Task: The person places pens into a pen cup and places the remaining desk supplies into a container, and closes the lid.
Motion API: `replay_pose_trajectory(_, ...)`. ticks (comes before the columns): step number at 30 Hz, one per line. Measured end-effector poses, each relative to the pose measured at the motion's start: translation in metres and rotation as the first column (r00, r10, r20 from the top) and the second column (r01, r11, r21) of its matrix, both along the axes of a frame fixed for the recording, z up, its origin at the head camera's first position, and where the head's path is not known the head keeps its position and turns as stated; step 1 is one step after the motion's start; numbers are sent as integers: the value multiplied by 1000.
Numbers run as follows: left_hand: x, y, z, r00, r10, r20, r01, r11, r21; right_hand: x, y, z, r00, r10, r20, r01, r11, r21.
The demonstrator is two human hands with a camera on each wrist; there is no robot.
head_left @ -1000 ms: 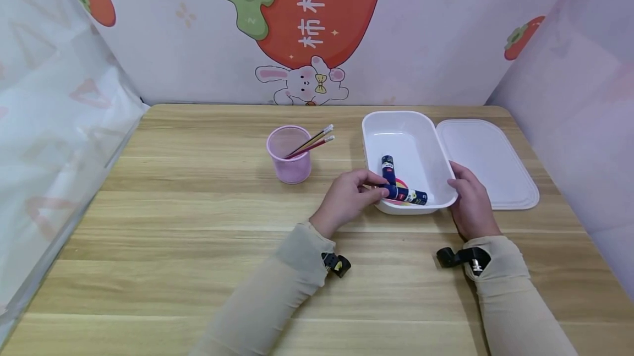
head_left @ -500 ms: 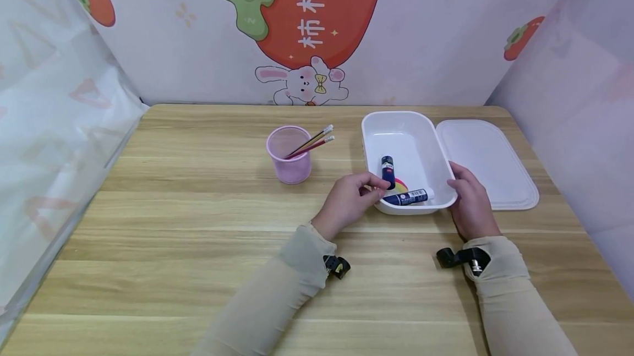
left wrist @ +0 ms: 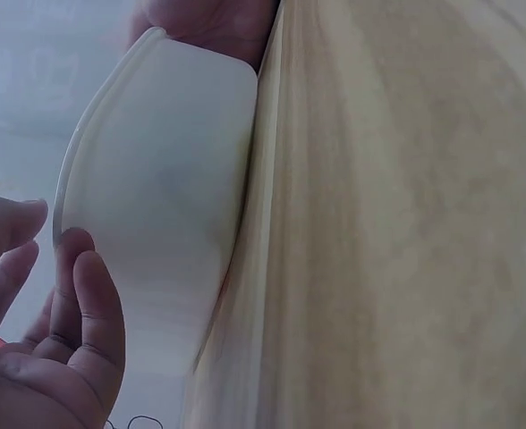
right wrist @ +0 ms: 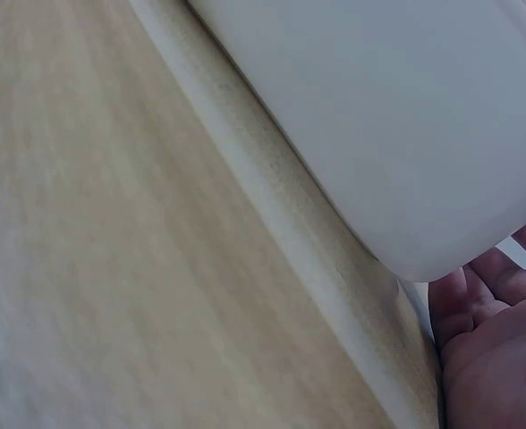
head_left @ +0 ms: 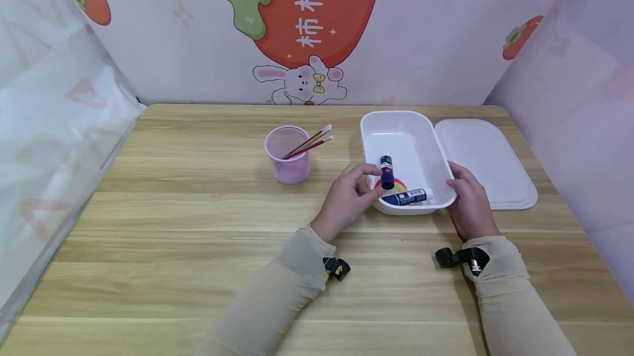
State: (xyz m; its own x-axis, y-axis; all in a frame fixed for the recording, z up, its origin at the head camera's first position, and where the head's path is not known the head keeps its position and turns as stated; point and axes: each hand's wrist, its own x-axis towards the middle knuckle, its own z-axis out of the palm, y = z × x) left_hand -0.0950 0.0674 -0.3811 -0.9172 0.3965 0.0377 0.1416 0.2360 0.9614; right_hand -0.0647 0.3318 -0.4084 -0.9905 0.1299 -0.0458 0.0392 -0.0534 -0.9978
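Note:
My right hand point(head_left: 470, 202) grips the right wall of a white plastic box point(head_left: 398, 209), thumb over the rim. Inside the box lie two dark blue glue sticks: one glue stick point(head_left: 387, 173) points away from me, the other glue stick point(head_left: 406, 197) lies crosswise along the near wall. A rainbow-coloured patch point(head_left: 396, 184) shows on the bottom beside them. At the near left corner is my left hand point(head_left: 344, 199), thumb and forefinger spread apart over the rim with nothing between them. The left wrist view shows its other fingers point(left wrist: 97, 304) beside the outer wall.
A pink mesh pencil cup point(head_left: 291, 170) with several pencils point(head_left: 312, 146) leaning right stands left of the box. The white lid point(head_left: 487, 160) lies flat on the wooden table point(head_left: 173, 224) at the right. A printed cloth point(head_left: 436, 42) hangs behind.
My left hand held a glue stick over the box's near end. It has let go, the stick now lies along the near wall, and thumb and forefinger have spread. The right hand stays put.

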Motion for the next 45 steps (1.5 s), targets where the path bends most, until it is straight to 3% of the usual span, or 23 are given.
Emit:
replay_pose_trajectory(4,-1,-1,0,1000,2,-29,-3,1000,-8,0,-1,1,1000,0,0,0,1000,-8)
replay_pose_trajectory(11,-3,-2,0,999,32,19,-32,999,-22,1,-1,2,1000,-5,4,5,1000,-2)
replay_pose_trajectory(16,-5,-2,-2,1000,27,15,-27,999,-34,0,-2,2,1000,1,2,-1,1000,-8)
replay_pose_trajectory(33,-7,-3,-18,990,-89,107,100,989,-105,1,-1,3,1000,-3,18,3,1000,4)
replay_pose_trajectory(45,-5,-4,-18,987,-84,140,102,986,-128,2,-1,3,1000,4,5,-4,999,-44)
